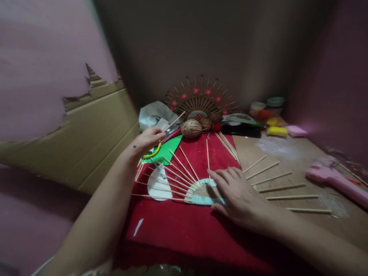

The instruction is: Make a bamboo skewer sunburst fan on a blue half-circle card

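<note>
Jutting from left grip [150, 138], stick [176, 120], half-disc [202, 192] under right grip [237, 192]

The light is dim and soft, its source hard to place. The back wall [201, 38] sinks into grey-brown gloom, while the left wall [37, 57] looks paler than the right wall [339, 69]. A dark shadow lies on the red cloth [172, 230] below the right hand [237, 193]. The thin sticks [189, 165] near the middle read clearest; toward the edges, detail smears and wide-angle distortion stretches shapes
</note>
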Demonstrator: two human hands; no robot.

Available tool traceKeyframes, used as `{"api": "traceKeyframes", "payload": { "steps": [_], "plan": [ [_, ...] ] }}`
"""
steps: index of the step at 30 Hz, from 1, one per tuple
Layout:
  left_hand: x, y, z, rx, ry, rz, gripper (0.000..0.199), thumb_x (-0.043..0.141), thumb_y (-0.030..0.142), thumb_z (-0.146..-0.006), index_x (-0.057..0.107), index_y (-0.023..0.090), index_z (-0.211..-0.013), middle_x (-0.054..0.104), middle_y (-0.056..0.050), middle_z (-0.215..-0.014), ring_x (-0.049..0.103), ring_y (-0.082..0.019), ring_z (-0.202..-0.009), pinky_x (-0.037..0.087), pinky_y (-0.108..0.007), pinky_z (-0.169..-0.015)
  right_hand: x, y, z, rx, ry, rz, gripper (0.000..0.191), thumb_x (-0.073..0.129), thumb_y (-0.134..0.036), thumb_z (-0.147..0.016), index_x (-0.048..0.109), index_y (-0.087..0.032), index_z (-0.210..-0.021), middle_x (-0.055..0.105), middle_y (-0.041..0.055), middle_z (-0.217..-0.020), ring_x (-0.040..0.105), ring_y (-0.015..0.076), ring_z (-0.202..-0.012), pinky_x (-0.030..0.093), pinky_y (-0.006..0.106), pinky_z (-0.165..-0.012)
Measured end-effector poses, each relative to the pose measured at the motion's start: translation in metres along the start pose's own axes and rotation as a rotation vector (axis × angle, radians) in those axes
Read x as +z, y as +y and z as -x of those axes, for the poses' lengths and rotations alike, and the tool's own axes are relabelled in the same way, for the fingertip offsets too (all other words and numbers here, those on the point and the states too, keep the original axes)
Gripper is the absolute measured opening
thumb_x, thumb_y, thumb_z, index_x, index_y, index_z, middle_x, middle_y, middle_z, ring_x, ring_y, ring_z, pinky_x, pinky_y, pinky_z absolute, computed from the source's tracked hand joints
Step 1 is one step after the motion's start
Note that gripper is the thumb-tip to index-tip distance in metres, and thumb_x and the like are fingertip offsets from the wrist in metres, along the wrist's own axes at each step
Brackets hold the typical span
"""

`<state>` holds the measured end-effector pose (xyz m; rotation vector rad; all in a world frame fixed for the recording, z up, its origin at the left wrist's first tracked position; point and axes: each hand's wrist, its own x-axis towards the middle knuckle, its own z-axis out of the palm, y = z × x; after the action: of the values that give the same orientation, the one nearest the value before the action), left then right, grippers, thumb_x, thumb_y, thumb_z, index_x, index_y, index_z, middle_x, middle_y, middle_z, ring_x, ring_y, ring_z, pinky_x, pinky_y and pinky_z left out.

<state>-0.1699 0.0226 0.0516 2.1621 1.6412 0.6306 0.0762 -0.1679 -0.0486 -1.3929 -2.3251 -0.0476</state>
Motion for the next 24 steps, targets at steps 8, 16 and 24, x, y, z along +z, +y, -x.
{"api": "traceKeyframes", "payload": {
  "steps": [8,16,24],
  "plan": [
    [-0.004,0.020,0.021,0.110,-0.109,-0.386,0.015,0.056,0.028,-0.071,0.067,0.018,-0.075,0.059,-0.002,-0.069,0.052,-0.015,-0.065,0.034,-0.027,-0.060,-0.019,0.002,0.001,-0.071,0.002,-0.015,0.029,0.055,-0.019,-0.084,0.061,-0.014,-0.112,0.059,0.0110,-0.104,0.047,0.0262,-0.095,0.038,0.045,-0.088],
    [0.011,-0.058,0.022,-0.253,-0.216,-0.514,0.013,0.060,0.029,-0.065,0.062,0.018,-0.059,0.063,-0.004,-0.060,0.060,-0.018,-0.063,0.036,-0.025,-0.054,-0.008,0.004,0.007,-0.072,-0.048,0.008,0.048,0.061,-0.023,-0.079,0.054,-0.011,-0.124,0.060,0.0117,-0.104,0.049,0.0278,-0.094,0.036,0.049,-0.091],
    [0.028,-0.058,0.018,-0.365,-0.167,-0.442,0.007,0.058,0.018,-0.060,0.062,0.015,-0.064,0.065,-0.006,-0.062,0.063,-0.019,-0.059,0.039,-0.024,-0.049,-0.007,0.002,0.006,-0.058,-0.066,-0.006,0.043,0.049,-0.023,-0.087,0.054,-0.008,-0.126,0.060,0.0143,-0.102,0.048,0.0283,-0.093,0.037,0.048,-0.090]
  ]
}}
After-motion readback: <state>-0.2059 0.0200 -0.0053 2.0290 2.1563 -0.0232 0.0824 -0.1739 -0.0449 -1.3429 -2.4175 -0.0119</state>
